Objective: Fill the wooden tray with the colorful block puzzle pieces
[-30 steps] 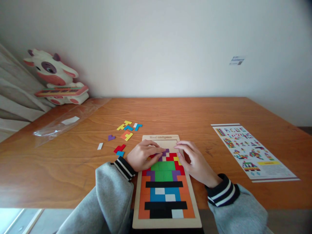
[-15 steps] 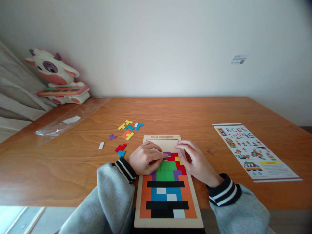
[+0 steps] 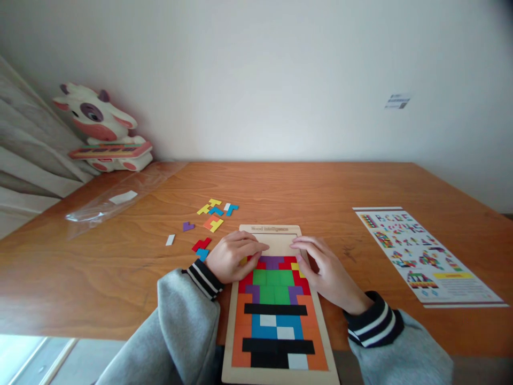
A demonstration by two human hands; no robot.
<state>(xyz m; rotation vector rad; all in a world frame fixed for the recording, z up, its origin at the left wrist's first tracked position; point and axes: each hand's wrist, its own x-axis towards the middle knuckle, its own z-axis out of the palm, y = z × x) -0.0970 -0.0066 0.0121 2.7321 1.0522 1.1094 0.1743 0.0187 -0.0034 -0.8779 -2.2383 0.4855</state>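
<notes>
A wooden puzzle tray (image 3: 329, 321) holds flat coloured blocks in its lower and middle part, with bare wood in its upper part. My left hand (image 3: 234, 256) rests over the tray's upper left edge, thumb and index finger apart with nothing seen between them. Just right of its fingertips, a purple piece (image 3: 272, 262) lies flat between red pieces in the top row. My right hand (image 3: 324, 270) is over the right rim, open, its fingertips near the tray's upper right corner. Beneath it a yellow piece (image 3: 295, 266) is partly covered. Green pieces (image 3: 273, 278) fill the rows below.
Left of the tray lie several loose pieces, among them a red piece (image 3: 201, 244), a purple piece (image 3: 188, 226) and a white piece (image 3: 170, 240). A clear plastic bag (image 3: 100, 206) and a cow toy keyboard (image 3: 110, 152) are farther left. A printed pattern sheet (image 3: 425, 256) lies right.
My left fingers have lifted off the purple piece, which now shows flat in the top row. My right hand stays nearly in place. The whole view has shifted slightly.
</notes>
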